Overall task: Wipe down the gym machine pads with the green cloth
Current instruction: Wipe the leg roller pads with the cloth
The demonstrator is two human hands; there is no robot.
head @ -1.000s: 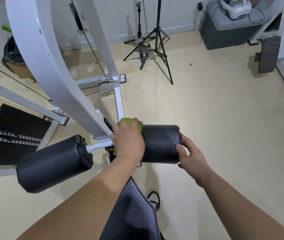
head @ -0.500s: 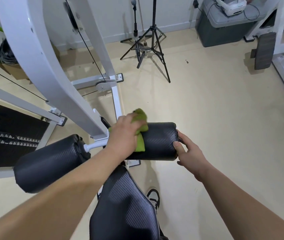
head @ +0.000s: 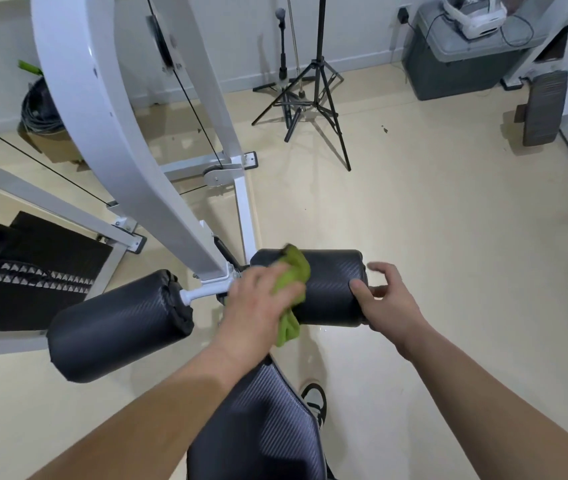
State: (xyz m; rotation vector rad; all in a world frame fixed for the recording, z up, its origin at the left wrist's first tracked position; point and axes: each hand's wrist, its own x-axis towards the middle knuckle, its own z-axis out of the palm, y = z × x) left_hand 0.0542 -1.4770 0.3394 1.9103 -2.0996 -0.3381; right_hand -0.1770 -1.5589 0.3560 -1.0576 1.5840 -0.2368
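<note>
Left grip (head: pixel 261 303) clutches the green cloth (head: pixel 294 271) against the right roller pad (head: pixel 332 289); right grip (head: pixel 391 299), fingers loosely spread, touches that pad's end with its thumb.

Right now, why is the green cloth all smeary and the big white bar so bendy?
Head view: the green cloth and the left hand gripping it are smeared by motion blur, the fingertips of the right hand too; head view again: the wide-angle lens bows the white frame; the right pad looks sharp.
</note>
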